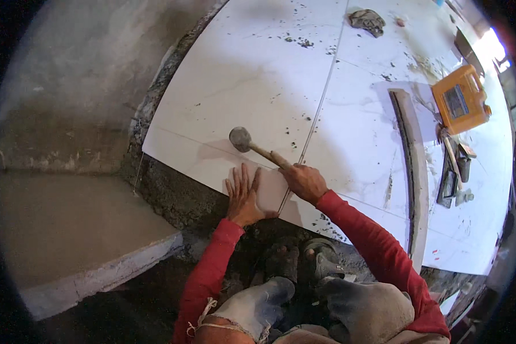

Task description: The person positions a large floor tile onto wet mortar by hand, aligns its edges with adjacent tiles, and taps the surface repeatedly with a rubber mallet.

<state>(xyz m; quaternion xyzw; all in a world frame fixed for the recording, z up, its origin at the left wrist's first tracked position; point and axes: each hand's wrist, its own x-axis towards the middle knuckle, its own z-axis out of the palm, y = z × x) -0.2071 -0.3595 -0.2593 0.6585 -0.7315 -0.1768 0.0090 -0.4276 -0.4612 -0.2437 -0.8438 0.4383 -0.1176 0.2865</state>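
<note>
A mallet (262, 152) with a round grey head and a wooden handle is gripped in my right hand (305, 182). Its head hangs over the large white floor tile (229, 103), near a thin joint line; whether it touches the surface I cannot tell. My left hand (245, 196) lies flat with fingers spread on the near edge strip of white tile, beside the joint between two tiles. Dark crumbs of mortar lie scattered along that joint. Wet grey mortar (178, 183) borders the tile's left and near edges.
A long straight bar (413, 172) lies on the tiles at right. Beyond it are a yellow jerrycan (460, 100) and several hand tools (456, 172). A crumpled dark cloth (367, 22) rests at the far side. At left stands a raised concrete step (80, 223) against a bare wall (69, 114).
</note>
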